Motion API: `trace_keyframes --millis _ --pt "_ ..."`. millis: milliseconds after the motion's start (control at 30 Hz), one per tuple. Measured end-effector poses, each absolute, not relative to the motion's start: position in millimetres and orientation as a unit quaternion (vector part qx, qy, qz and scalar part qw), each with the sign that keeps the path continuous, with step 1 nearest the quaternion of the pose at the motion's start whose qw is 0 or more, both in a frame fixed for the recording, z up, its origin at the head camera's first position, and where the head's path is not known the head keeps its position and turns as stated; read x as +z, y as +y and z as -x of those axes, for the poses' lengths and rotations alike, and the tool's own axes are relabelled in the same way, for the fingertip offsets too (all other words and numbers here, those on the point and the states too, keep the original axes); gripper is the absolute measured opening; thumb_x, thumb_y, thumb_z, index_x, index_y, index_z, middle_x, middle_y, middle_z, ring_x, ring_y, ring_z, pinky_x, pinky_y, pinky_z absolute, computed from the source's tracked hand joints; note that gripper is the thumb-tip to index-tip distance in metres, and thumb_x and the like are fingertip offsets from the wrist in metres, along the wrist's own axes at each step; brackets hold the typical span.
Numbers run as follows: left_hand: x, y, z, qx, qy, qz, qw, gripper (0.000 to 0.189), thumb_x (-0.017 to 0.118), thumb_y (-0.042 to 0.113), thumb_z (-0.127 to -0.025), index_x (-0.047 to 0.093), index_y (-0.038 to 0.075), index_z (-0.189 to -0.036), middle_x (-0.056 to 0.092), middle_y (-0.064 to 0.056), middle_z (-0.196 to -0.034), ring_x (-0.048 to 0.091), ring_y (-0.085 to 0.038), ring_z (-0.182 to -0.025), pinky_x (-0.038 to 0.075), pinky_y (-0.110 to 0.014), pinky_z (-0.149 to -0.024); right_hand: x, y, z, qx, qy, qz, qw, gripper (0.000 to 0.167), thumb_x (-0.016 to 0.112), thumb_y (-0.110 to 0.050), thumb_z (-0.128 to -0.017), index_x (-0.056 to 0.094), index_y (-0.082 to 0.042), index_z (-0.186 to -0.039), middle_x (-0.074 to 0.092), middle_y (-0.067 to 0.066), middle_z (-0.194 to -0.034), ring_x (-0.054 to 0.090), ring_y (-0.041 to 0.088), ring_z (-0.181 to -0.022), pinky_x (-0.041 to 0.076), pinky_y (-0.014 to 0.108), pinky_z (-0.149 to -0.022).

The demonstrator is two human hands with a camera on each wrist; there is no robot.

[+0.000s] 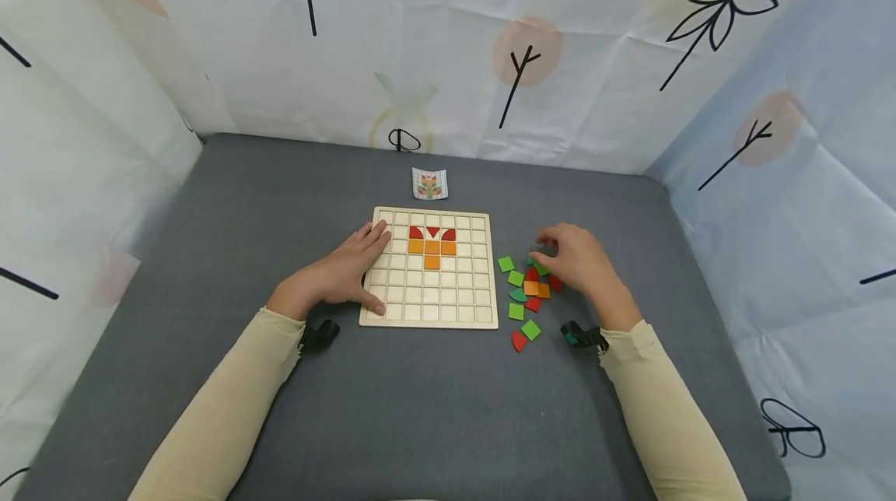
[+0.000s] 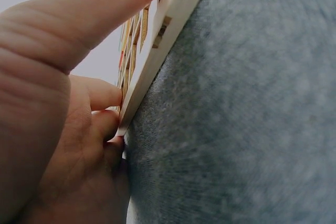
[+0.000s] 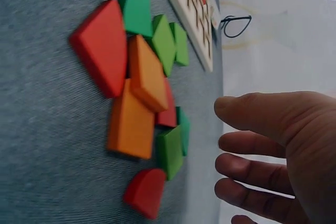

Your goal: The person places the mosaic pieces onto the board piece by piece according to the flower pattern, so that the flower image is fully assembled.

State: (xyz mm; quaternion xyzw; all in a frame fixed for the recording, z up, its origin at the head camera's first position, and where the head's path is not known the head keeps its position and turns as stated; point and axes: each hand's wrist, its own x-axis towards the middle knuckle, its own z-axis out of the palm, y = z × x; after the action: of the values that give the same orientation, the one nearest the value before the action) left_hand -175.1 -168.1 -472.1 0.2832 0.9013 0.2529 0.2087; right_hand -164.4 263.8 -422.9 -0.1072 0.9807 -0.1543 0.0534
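Note:
A light wooden grid board [image 1: 406, 299] lies on the grey table, with red and orange pieces [image 1: 432, 246] set in its upper cells. My left hand [image 1: 346, 268] rests on the board's left edge, fingers spread and thumb on the lower left corner. In the left wrist view the thumb [image 2: 105, 14] lies over the board's rim [image 2: 152, 56]. My right hand [image 1: 577, 256] hovers over the far side of a loose pile of coloured pieces [image 1: 531, 288]. In the right wrist view its relaxed fingers [image 3: 252, 171] are apart from the pieces, holding nothing.
Behind the board lies a small pattern card [image 1: 430, 184] with a coloured figure on a grid. Red, orange and green pieces, some overlapping, are scattered right of the board, including a green square [image 1: 530, 330] near the front. Patterned white cloth [image 1: 448, 57] hangs around the table.

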Motion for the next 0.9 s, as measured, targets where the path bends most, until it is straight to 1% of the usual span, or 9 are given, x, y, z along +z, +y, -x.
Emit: trace_keyframes --millis 233,367,667,900 --pt "-474.3 -168.0 175.1 0.251 0.901 -0.286 0.207 0.144 0.099 0.056 -0.074 0.01 -0.002 -0.172 -0.003 -0.018 -0.181 -0.007 -0.041 -0.165 0.008 -0.062 -0.129 -430.8 266.3 160.5 -0.151 0.981 0.102 0.063 0.031 0.082 -0.026 -0.099 0.079 -0.003 -0.12 0.071 0.014 -0.109 0.063 0.033 -0.098 0.054 0.054 -0.088" --pt "-473.1 -168.5 175.3 0.251 0.901 -0.286 0.207 0.144 0.098 0.055 -0.075 0.01 -0.002 -0.173 -0.003 -0.018 -0.181 -0.008 -0.041 -0.165 0.009 -0.062 -0.129 -433.1 264.3 161.4 -0.149 0.981 0.102 0.066 0.03 0.083 -0.027 -0.098 0.08 -0.003 -0.117 0.071 0.013 -0.106 0.063 0.033 -0.097 0.054 0.053 -0.087" --pt "-474.1 -168.6 175.5 0.248 0.903 -0.284 0.206 0.144 0.099 0.055 -0.075 0.01 -0.001 -0.173 -0.003 -0.017 -0.181 -0.008 -0.04 -0.165 0.008 -0.061 -0.13 -436.8 259.0 165.1 -0.151 0.98 0.104 0.072 0.026 0.084 -0.023 -0.097 0.081 -0.004 -0.115 0.07 0.01 -0.102 0.063 0.03 -0.094 0.054 0.051 -0.086" --pt "-470.8 -168.5 174.3 0.251 0.9 -0.289 0.208 0.144 0.1 0.052 -0.074 0.01 -0.004 -0.172 -0.003 -0.019 -0.181 -0.008 -0.042 -0.165 0.007 -0.061 -0.13 -437.1 256.6 166.4 -0.149 0.979 0.119 0.065 0.022 0.083 -0.02 -0.096 0.081 -0.004 -0.111 0.068 0.01 -0.098 0.06 0.03 -0.091 0.052 0.05 -0.083"
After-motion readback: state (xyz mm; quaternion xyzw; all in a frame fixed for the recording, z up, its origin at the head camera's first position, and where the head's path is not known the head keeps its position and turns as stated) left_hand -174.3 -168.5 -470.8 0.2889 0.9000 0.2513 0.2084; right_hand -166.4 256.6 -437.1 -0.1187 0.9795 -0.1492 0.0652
